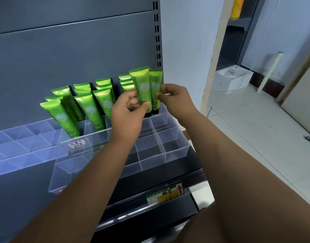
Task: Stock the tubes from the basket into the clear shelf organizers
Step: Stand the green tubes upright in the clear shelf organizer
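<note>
Several green tubes stand upright, caps down, in the back rows of a clear tiered organizer (175, 146) on the shelf. My left hand (128, 111) grips a green tube marked Chamomile (141, 85), held upright over the organizer's right back row. My right hand (173, 97) pinches a second green tube (155, 85) just behind it, its black cap low at the compartment. A leaning tube (60, 116) stands at the left front. The basket is not in view.
A second clear divided tray (19, 144) lies to the left on the grey shelf. The organizer's front compartments hold nothing. A price label (165, 194) sits on the shelf edge. Tiled floor and a white box (231, 78) are to the right.
</note>
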`<state>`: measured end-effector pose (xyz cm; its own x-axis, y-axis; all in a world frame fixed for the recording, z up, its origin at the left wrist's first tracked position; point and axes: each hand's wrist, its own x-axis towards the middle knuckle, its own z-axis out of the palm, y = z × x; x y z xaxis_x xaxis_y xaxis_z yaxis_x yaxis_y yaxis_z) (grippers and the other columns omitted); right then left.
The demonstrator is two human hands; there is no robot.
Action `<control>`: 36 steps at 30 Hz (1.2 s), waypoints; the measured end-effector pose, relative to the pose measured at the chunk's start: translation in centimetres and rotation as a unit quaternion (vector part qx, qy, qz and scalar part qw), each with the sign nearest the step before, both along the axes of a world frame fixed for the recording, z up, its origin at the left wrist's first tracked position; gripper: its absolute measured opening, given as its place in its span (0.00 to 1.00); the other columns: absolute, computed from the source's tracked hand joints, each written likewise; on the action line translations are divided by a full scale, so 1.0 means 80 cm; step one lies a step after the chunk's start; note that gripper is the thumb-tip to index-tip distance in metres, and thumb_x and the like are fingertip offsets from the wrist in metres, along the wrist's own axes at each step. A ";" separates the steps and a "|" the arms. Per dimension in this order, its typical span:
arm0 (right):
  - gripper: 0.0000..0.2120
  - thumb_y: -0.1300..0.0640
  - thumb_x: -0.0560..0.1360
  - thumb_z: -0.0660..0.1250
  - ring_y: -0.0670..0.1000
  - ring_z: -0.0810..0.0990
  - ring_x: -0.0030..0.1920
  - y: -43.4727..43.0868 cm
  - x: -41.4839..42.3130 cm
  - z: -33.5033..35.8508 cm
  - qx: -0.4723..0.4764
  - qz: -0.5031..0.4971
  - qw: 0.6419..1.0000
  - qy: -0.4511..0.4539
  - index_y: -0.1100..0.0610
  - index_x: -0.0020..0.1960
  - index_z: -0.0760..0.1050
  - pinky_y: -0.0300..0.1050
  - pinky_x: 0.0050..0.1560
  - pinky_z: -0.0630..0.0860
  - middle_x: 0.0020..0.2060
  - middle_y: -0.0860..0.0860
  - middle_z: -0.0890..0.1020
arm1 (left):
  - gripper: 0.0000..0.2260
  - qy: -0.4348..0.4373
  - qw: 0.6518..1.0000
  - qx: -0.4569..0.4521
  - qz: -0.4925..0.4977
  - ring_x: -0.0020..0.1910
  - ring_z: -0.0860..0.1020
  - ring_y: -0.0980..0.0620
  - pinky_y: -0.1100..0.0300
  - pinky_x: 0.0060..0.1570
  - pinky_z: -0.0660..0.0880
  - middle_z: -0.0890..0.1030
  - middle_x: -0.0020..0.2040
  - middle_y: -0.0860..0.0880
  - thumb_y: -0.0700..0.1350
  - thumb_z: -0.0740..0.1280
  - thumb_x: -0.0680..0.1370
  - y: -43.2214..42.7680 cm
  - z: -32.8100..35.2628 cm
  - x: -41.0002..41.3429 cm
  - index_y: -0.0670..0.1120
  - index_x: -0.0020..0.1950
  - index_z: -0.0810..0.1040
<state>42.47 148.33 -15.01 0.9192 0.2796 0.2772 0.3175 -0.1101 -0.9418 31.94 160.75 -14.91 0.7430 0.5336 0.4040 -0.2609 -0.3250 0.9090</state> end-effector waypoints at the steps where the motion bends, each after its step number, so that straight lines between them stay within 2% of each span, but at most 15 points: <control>1: 0.10 0.64 0.75 0.71 0.54 0.85 0.51 0.000 0.002 -0.002 -0.002 -0.001 1.000 0.000 0.55 0.53 0.85 0.57 0.60 0.80 0.46 0.52 0.87 | 0.16 0.002 1.000 -0.007 0.005 0.42 0.78 0.60 0.65 0.47 0.77 0.80 0.43 0.54 0.39 0.77 0.75 0.001 -0.002 0.001 0.48 0.60 0.78; 5: 0.10 0.62 0.74 0.71 0.51 0.86 0.50 0.001 0.005 -0.007 -0.010 -0.010 1.000 -0.002 0.54 0.53 0.86 0.57 0.59 0.81 0.45 0.50 0.87 | 0.17 0.004 0.999 -0.031 0.011 0.42 0.78 0.56 0.59 0.48 0.79 0.80 0.43 0.51 0.39 0.77 0.74 0.006 -0.008 0.004 0.46 0.62 0.78; 10: 0.05 0.62 0.74 0.72 0.53 0.84 0.48 0.004 0.003 -0.007 -0.051 -0.032 0.998 -0.025 0.54 0.47 0.84 0.53 0.56 0.80 0.44 0.51 0.86 | 0.16 0.003 0.999 -0.042 0.005 0.42 0.78 0.56 0.55 0.50 0.81 0.80 0.43 0.51 0.39 0.77 0.75 0.007 -0.011 0.005 0.50 0.59 0.78; 14: 0.05 0.60 0.73 0.73 0.51 0.84 0.46 0.004 0.005 -0.009 -0.078 -0.046 0.995 -0.040 0.55 0.49 0.84 0.50 0.54 0.81 0.44 0.50 0.85 | 0.16 0.010 0.999 -0.050 0.008 0.43 0.79 0.57 0.49 0.52 0.83 0.80 0.44 0.52 0.40 0.76 0.75 0.006 -0.009 0.004 0.51 0.59 0.77; 17: 0.08 0.61 0.73 0.73 0.49 0.83 0.47 0.003 0.004 -0.009 -0.083 -0.049 0.994 -0.054 0.53 0.51 0.85 0.43 0.53 0.80 0.45 0.49 0.85 | 0.17 0.016 0.998 -0.065 0.011 0.43 0.79 0.56 0.46 0.53 0.82 0.80 0.44 0.52 0.40 0.76 0.75 0.006 -0.007 0.002 0.49 0.60 0.77; 22: 0.12 0.60 0.73 0.74 0.46 0.84 0.47 0.003 0.002 -0.010 -0.084 -0.059 0.993 -0.053 0.52 0.56 0.85 0.40 0.52 0.78 0.46 0.48 0.85 | 0.17 0.020 0.997 -0.070 0.014 0.43 0.79 0.57 0.45 0.54 0.82 0.80 0.44 0.54 0.40 0.76 0.75 0.005 -0.005 0.002 0.50 0.60 0.76; 28: 0.12 0.63 0.73 0.73 0.40 0.84 0.46 0.003 -0.002 -0.010 -0.083 -0.031 0.995 -0.042 0.51 0.54 0.85 0.35 0.49 0.77 0.44 0.44 0.86 | 0.17 0.021 0.997 -0.075 0.013 0.43 0.79 0.58 0.46 0.54 0.82 0.80 0.42 0.56 0.40 0.76 0.75 0.005 -0.004 0.001 0.48 0.61 0.77; 33: 0.11 0.62 0.74 0.74 0.30 0.78 0.37 0.002 0.000 -0.012 -0.097 -0.040 0.993 -0.051 0.51 0.54 0.85 0.22 0.39 0.69 0.40 0.40 0.84 | 0.17 0.020 0.997 -0.069 0.014 0.43 0.79 0.59 0.47 0.54 0.82 0.80 0.41 0.57 0.40 0.76 0.75 0.004 -0.003 0.001 0.49 0.61 0.77; 36: 0.11 0.60 0.74 0.74 0.34 0.81 0.42 0.001 0.001 -0.013 -0.098 -0.054 0.993 -0.044 0.51 0.55 0.85 0.23 0.40 0.70 0.44 0.44 0.86 | 0.17 0.020 0.998 -0.067 0.011 0.43 0.79 0.59 0.48 0.54 0.82 0.80 0.41 0.57 0.40 0.76 0.75 0.004 -0.003 0.001 0.50 0.60 0.77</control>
